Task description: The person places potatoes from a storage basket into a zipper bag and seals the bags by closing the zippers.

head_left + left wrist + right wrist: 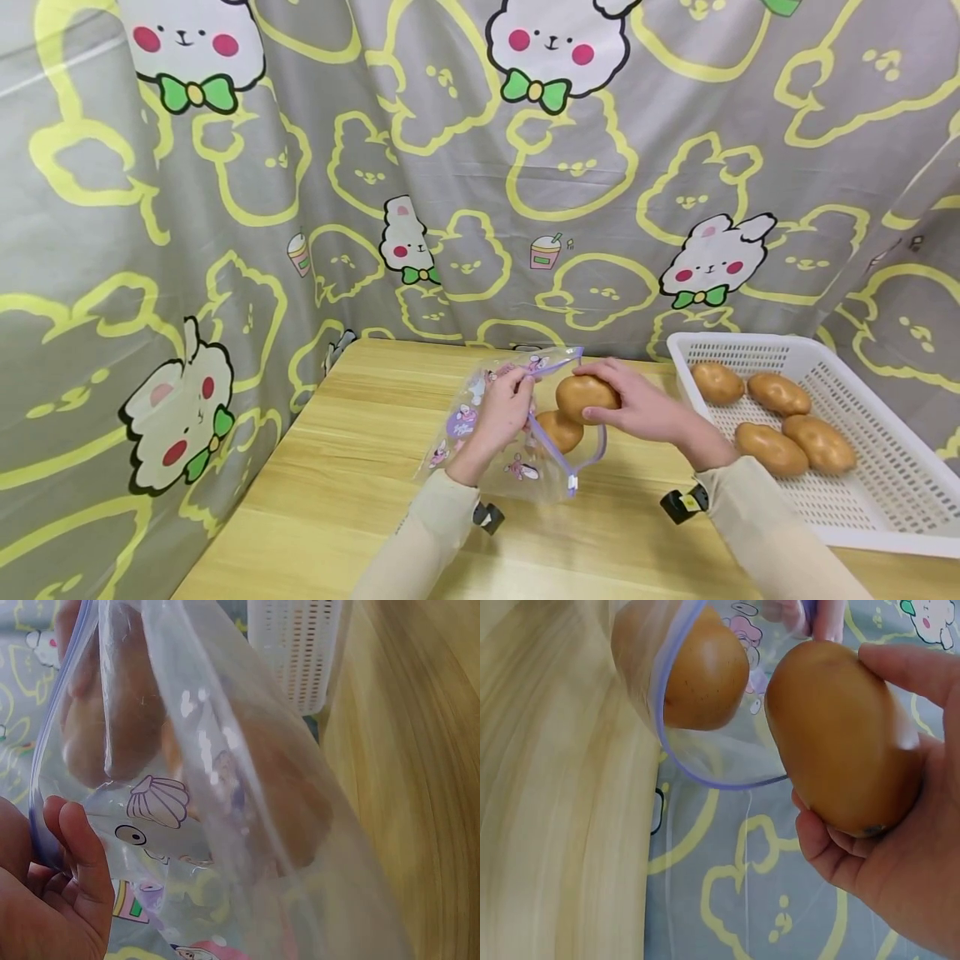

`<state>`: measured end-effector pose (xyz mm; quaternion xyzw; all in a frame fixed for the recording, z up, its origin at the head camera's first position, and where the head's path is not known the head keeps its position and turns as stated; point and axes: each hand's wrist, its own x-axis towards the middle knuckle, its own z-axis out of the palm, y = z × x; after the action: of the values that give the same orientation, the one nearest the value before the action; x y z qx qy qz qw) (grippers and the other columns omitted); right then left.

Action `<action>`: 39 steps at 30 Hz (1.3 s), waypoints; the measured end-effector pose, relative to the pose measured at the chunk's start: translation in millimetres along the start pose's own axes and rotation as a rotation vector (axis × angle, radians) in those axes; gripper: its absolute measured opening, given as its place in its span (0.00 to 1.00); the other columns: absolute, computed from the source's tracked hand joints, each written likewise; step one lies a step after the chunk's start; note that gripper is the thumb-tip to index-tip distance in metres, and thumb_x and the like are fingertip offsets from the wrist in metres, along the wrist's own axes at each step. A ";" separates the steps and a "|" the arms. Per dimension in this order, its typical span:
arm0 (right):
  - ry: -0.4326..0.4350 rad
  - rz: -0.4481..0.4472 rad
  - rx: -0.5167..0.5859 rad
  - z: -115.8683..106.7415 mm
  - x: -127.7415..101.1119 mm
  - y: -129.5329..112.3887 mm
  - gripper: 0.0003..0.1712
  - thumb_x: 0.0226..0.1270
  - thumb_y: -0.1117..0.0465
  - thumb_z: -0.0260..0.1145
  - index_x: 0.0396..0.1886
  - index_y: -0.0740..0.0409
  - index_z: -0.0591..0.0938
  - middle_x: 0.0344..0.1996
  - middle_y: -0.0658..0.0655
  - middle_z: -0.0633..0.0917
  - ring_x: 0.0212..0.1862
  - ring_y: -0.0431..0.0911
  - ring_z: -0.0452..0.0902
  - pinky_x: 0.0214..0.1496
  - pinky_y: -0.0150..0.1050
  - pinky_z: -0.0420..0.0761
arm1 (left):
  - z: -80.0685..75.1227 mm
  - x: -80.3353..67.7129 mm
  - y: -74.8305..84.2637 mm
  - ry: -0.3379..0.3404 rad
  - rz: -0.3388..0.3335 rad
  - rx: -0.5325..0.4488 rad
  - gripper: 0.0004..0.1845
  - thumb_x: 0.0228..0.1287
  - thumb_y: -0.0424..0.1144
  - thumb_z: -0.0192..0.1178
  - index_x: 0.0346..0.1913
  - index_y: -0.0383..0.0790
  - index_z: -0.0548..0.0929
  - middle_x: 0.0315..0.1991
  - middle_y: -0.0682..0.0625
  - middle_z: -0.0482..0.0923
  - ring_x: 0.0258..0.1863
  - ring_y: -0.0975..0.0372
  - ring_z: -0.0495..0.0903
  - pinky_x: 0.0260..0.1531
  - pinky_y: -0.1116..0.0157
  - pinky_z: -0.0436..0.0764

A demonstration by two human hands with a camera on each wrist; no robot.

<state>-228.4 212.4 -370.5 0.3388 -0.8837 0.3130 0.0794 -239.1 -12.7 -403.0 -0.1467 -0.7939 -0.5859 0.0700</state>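
My left hand (507, 408) pinches the purple-edged rim of a clear zip bag (517, 471) printed with cartoon figures, and the bag's mouth gapes to the right. Inside, near the mouth, lies one brown potato (705, 675), also visible through the plastic in the left wrist view. My right hand (637, 404) grips a second potato (844, 739), thumb on one side and fingers on the other. That potato is at the bag's mouth, just above the one inside. A white slider (572, 482) sits at the near end of the zip.
On the right stands a white perforated plastic basket (885, 533) with several potatoes (772, 450) in it. The wooden table (300, 500) runs back to a grey curtain (465, 175) with rabbit prints. A black wrist camera (681, 504) hangs under the right sleeve.
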 end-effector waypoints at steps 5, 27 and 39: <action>-0.008 0.051 -0.041 3.8 0.8 -1.0 0.30 0.59 0.53 0.70 0.61 0.51 0.72 0.49 0.56 0.73 0.44 0.49 0.74 0.44 0.48 0.76 | 0.1 -0.4 0.7 -0.002 -0.005 -0.001 0.12 0.72 0.35 0.47 0.43 0.36 0.82 0.14 0.51 0.72 0.06 0.66 0.68 0.08 0.62 0.77; 0.067 0.045 -0.154 15.7 8.6 -10.6 0.39 0.49 0.52 0.77 0.61 0.58 0.74 0.50 0.62 0.76 0.44 0.53 0.77 0.43 0.48 0.80 | 3.8 0.3 1.4 0.001 -0.012 -0.006 0.12 0.71 0.33 0.48 0.43 0.34 0.82 0.14 0.51 0.72 0.05 0.66 0.67 0.06 0.64 0.76; 0.025 0.067 -0.082 16.9 6.3 -11.3 0.35 0.59 0.61 0.69 0.66 0.61 0.69 0.56 0.66 0.72 0.50 0.56 0.74 0.46 0.49 0.79 | 3.6 0.7 1.4 -0.013 -0.029 -0.010 0.11 0.71 0.34 0.47 0.41 0.36 0.81 0.14 0.51 0.72 0.06 0.65 0.68 0.08 0.62 0.77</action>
<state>-224.6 192.2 -376.0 0.3017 -0.9055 0.2832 0.0940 -239.1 -8.8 -402.6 -0.1395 -0.7933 -0.5899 0.0559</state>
